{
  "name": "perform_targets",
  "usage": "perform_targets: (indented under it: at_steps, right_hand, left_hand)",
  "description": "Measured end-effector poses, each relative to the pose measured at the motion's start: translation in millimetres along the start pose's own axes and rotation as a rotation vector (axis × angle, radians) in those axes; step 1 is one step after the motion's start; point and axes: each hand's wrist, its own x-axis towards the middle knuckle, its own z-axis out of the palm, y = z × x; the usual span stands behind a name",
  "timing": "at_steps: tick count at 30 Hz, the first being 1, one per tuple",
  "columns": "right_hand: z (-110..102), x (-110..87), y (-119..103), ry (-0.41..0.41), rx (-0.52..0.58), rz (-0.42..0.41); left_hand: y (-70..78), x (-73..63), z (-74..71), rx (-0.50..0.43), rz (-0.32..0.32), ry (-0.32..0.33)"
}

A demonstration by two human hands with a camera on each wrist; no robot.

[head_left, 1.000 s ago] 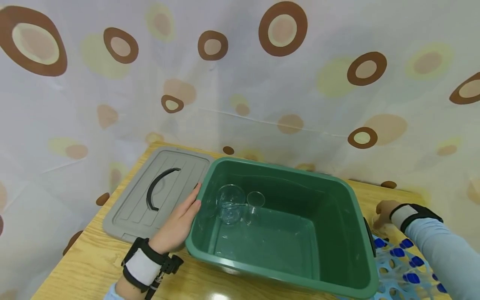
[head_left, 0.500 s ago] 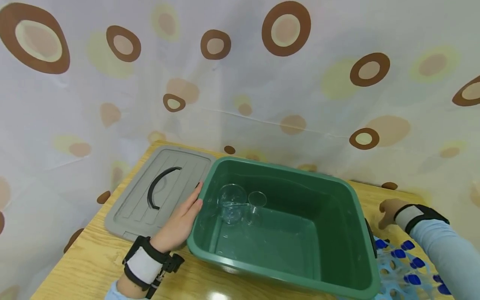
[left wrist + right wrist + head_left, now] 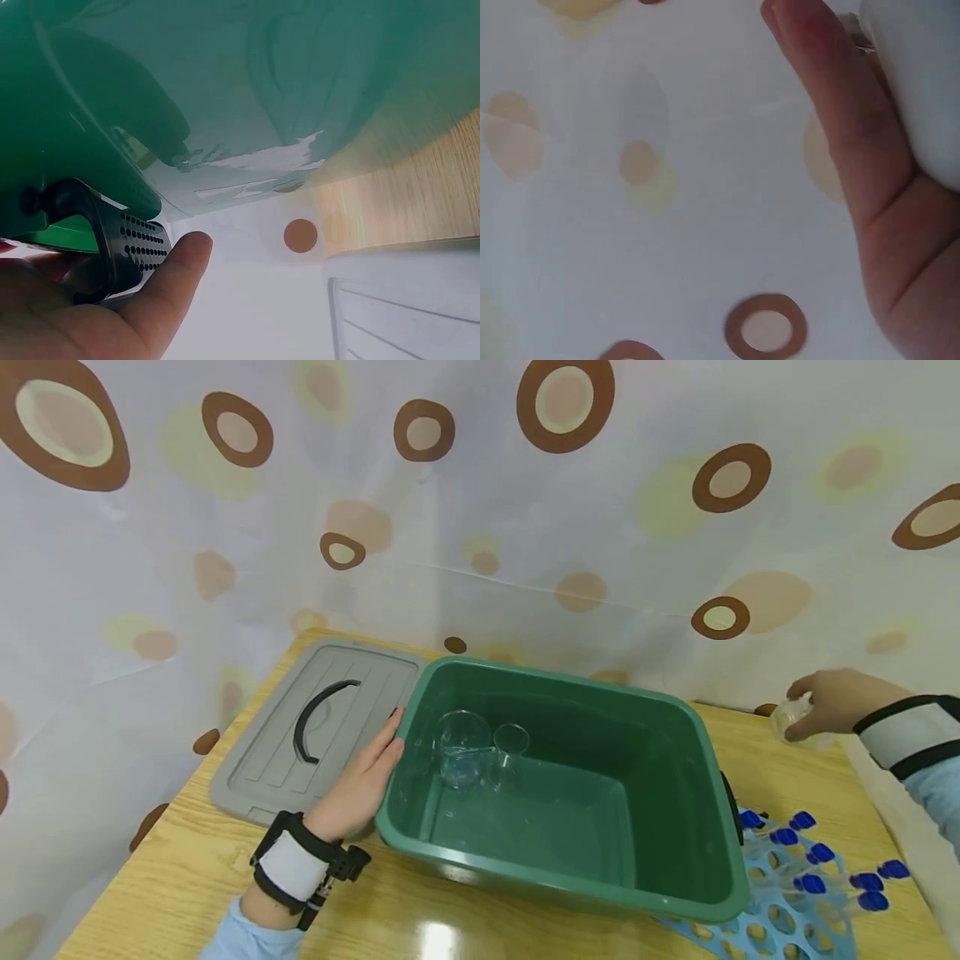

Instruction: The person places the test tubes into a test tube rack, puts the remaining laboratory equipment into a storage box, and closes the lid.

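My left hand [image 3: 357, 793] lies along the outer left side of the green plastic bin [image 3: 555, 878], its visible fingers straight near the rim. The left wrist view shows the bin's perforated black handle [image 3: 142, 244] against that hand, beside an extended finger. Inside the bin, at its left end, are a wide clear beaker [image 3: 461, 768], a narrower clear glass [image 3: 511, 742] and a thin rod [image 3: 468, 750]. Beyond the bin's right end, my right hand [image 3: 840, 702] grips a clear, rounded vessel [image 3: 785, 717], raised over the table; its body is partly hidden by the fingers.
A grey lid [image 3: 262, 756] with a black handle lies left of the bin. To its right, a light blue rack [image 3: 767, 910] bears several blue-capped tubes [image 3: 810, 885]. A patterned curtain [image 3: 465, 485] hangs behind the wooden table [image 3: 142, 877].
My right hand has risen from the table beside the bin and moved right and back with the clear vessel, uncovering more of the rack and tubes. My left hand stays put.
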Motion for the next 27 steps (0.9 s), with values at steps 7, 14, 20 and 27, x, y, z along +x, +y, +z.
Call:
perform_targets:
  at_steps: [7, 14, 20, 27]
  right_hand:
    - [-65.2, -20.0, -72.9, 0.115, -0.063, -0.107]
    - [-90.6, -34.2, -142.8, 0.097, -0.057, -0.236]
    - [-82.8, -30.5, -183.1, 0.077, -0.064, -0.382]
    - [-60.6, -18.3, -220.6, 0.126, -0.157, -0.487]
  left_hand:
    - [-1.2, -2.9, -6.3, -0.018, 0.013, 0.013]
    - [-3.5, -3.9, -8.0, 0.001, -0.004, 0.030]
    - [-3.0, -3.6, -6.1, -0.008, -0.012, 0.029]
    - [-2.3, -4.2, -4.1, -0.026, 0.000, 0.021]
